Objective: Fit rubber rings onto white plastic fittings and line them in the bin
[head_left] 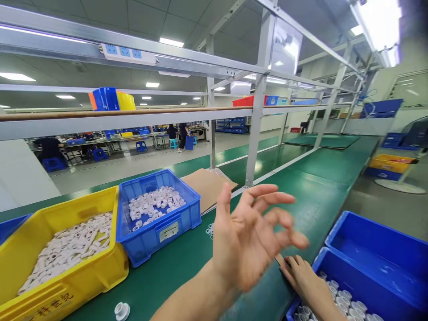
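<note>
My left hand (250, 232) is raised over the green work surface (177, 276), palm up, with its fingers apart and nothing in it. Lower and to the right, my right hand (301, 274) reaches over the edge of a blue bin (361, 281) that holds white round parts (344, 301). Its fingertips are partly behind my left hand, and what they hold, if anything, cannot be made out. One white flanged part (122, 311) lies on the surface at the lower left. Some thin clear rings (209, 230) lie just left of my left hand.
A yellow bin (113, 267) and a blue bin (143, 249), both with white parts, stand at the left. Brown cardboard (207, 185) lies behind. A metal frame post (256, 133) rises from the bench. Several people are far off.
</note>
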